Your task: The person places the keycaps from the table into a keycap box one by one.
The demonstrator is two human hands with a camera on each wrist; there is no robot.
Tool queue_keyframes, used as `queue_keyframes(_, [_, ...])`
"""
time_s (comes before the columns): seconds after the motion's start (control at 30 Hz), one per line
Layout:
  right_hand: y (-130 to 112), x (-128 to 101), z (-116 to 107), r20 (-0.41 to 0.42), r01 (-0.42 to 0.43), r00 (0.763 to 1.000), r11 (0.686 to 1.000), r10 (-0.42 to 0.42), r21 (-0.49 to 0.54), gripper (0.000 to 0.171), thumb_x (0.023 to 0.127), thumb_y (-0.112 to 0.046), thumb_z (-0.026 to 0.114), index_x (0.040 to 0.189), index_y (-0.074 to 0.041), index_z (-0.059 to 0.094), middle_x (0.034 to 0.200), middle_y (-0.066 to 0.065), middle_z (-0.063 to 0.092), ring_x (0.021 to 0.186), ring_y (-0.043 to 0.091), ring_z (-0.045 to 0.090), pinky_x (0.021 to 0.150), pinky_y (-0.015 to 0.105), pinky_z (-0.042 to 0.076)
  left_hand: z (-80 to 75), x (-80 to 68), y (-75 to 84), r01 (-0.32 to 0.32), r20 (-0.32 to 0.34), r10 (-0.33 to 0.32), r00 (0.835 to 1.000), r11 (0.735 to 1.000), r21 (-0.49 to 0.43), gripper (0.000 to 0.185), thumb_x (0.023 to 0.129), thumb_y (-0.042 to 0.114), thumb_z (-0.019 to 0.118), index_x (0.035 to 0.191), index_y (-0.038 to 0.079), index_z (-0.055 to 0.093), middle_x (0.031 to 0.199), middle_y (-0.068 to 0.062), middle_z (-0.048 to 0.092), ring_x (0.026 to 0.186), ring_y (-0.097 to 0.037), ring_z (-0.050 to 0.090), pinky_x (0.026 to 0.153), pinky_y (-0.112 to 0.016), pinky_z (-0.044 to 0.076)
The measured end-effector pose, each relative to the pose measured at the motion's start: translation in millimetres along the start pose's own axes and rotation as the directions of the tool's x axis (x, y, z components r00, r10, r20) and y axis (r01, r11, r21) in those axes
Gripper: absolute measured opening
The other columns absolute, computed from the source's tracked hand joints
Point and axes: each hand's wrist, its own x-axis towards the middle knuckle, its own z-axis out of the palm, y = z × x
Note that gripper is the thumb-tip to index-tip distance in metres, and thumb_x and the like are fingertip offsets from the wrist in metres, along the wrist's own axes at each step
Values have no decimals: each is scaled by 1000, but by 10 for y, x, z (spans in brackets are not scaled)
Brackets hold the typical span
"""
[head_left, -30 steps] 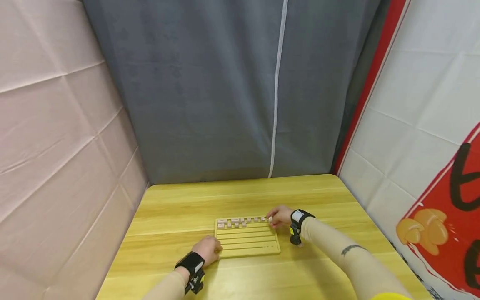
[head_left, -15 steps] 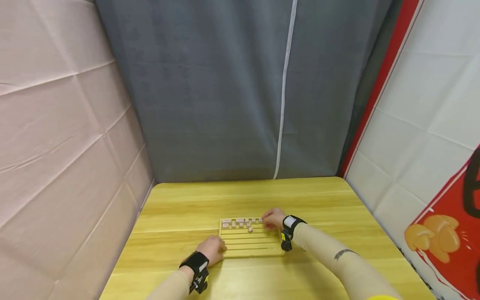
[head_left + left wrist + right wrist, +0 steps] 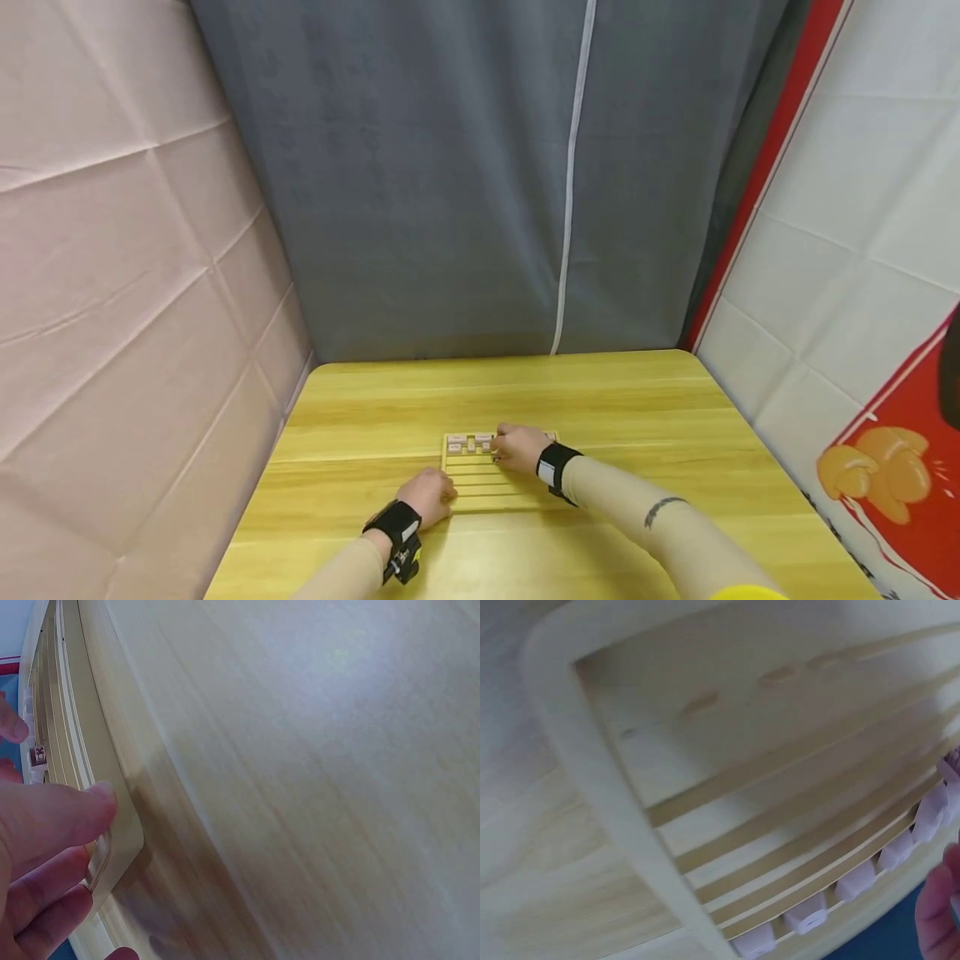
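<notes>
A pale yellow slotted tray (image 3: 480, 504) lies on the table with pale pink keycaps (image 3: 456, 442) standing in its far rows. My left hand (image 3: 427, 493) grips its near left corner; in the left wrist view the thumb (image 3: 86, 806) lies on the rim and fingers curl beneath. Over the far rows is my right hand (image 3: 519, 448), its fingertips close to one tilted keycap (image 3: 37, 755) whose hollow underside shows. In the right wrist view fingertips (image 3: 936, 907) stand beside the keycap row (image 3: 855, 881). Whether they pinch a keycap is hidden.
The wooden table (image 3: 360, 408) extends around the tray. Behind it hangs a grey curtain (image 3: 435, 208). A light fabric wall (image 3: 142, 292) stands on the left, and a white one (image 3: 847, 208) with a red printed area on the right.
My right hand has moved left along the tray's far rows, from its right end to near the middle. A keycap appeared tilted below the second row. My left hand keeps hold of the corner.
</notes>
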Motion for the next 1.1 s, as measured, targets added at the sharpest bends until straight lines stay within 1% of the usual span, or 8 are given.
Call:
queue_keyframes(0.17, [-56, 45, 65, -7, -14, 1000, 993, 13, -113, 12, 79, -30, 80, 85, -23, 72, 77, -7, 46, 58, 2, 44, 48, 18, 39, 7, 14, -4, 0, 3, 0, 1000, 1000, 9, 19, 74, 14, 79, 93, 11, 79, 102, -4, 69, 97, -23, 61, 82, -35, 53])
queue_keyframes(0.4, [-59, 41, 145, -55, -17, 998, 983, 7, -181, 17, 76, -29, 82, 78, -23, 67, 76, -7, 47, 59, 4, 48, 49, 19, 42, 29, 32, -13, 4, 5, -4, 1000, 1000, 19, 19, 74, 15, 79, 93, 13, 79, 102, -3, 69, 97, -22, 61, 81, -34, 53])
queue_keyframes(0.73, [-90, 5, 127, -53, -19, 998, 1000, 19, -6, 21, 78, -10, 77, 78, -17, 57, 75, -8, 42, 59, 4, 39, 50, 19, 34, 74, 48, -21, 12, 15, -13, 1000, 1000, 24, 20, 73, 17, 80, 94, 15, 79, 102, -1, 68, 97, -20, 61, 81, -33, 53])
queue_keyframes(0.83, [-81, 2, 112, -27, -68, 997, 985, 73, 157, 18, 80, -6, 74, 81, -15, 58, 76, -9, 48, 62, 4, 41, 53, 19, 37, 65, 45, 1, 18, 12, -18, 1000, 1000, 10, 21, 73, 16, 79, 94, 14, 79, 102, -2, 68, 98, -21, 60, 81, -34, 53])
queue_keyframes(0.87, [-72, 2, 103, -18, -97, 994, 964, 105, 247, 16, 80, -4, 73, 82, -13, 60, 76, -8, 51, 62, 5, 43, 54, 20, 39, 58, 42, 8, 19, 13, -19, 1000, 1000, 4, 21, 73, 16, 79, 94, 13, 79, 103, -2, 68, 98, -22, 60, 81, -34, 53])
queue_keyframes(0.93, [-38, 1, 84, 37, -186, 981, 872, 190, 453, 12, 82, -3, 70, 87, -11, 63, 80, -6, 55, 61, 6, 48, 52, 21, 43, 48, 33, 17, 20, 17, -19, 1000, 1000, -7, 22, 74, 15, 78, 95, 12, 78, 104, -4, 68, 99, -22, 61, 83, -35, 53])
queue_keyframes(1.0, [11, -4, 39, 96, -260, 960, 702, 265, 663, 12, 83, -1, 66, 94, -6, 65, 83, 1, 59, 61, 11, 54, 51, 25, 49, 34, 22, 21, 14, 19, -14, 1000, 1000, -13, 22, 74, 14, 77, 96, 11, 78, 105, -5, 68, 99, -24, 61, 84, -36, 52])
queue_keyframes(1.1, [94, -32, -60, 207, -334, 925, 416, 320, 846, 20, 87, 1, 58, 106, 2, 65, 95, 12, 62, 64, 17, 57, 56, 35, 55, 15, 4, 14, 6, 16, -6, 1000, 1000, -7, 22, 75, 12, 77, 96, 10, 78, 105, -7, 68, 100, -25, 61, 85, -37, 53])
